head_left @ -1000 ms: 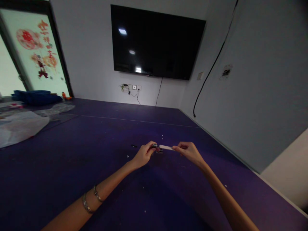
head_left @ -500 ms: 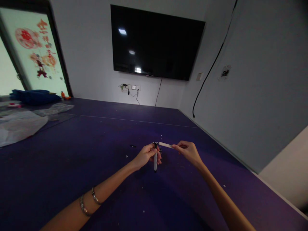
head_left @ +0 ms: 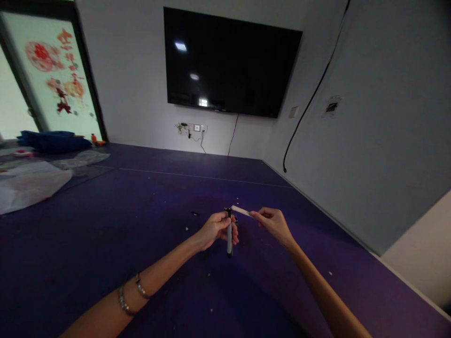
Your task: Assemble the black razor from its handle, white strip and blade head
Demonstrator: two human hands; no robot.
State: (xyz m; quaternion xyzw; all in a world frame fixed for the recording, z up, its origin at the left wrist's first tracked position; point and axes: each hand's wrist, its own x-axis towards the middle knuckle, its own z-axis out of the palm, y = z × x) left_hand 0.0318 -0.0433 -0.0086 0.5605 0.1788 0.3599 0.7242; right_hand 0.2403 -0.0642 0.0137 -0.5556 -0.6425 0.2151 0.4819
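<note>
My left hand is closed around a small T-shaped object with a grey handle and black parts. Its handle points down toward me, and a dark crosspiece shows at the top. Between the thumb and fingers of my right hand, a slim white stick is pinched. The stick's left end meets or nearly meets the top of the T-shaped object; I cannot tell whether they are joined. My left fingers partly hide the object's middle.
A small black piece and several white scraps lie on the dark purple surface. Clear plastic sheeting and a blue cloth bundle are at the left. A black cable hangs along the right wall, near a wall-mounted television.
The lower end of the grey handle has swung slightly toward me. The white stick tilts a little more, its left end higher. Both hands keep their grip.
</note>
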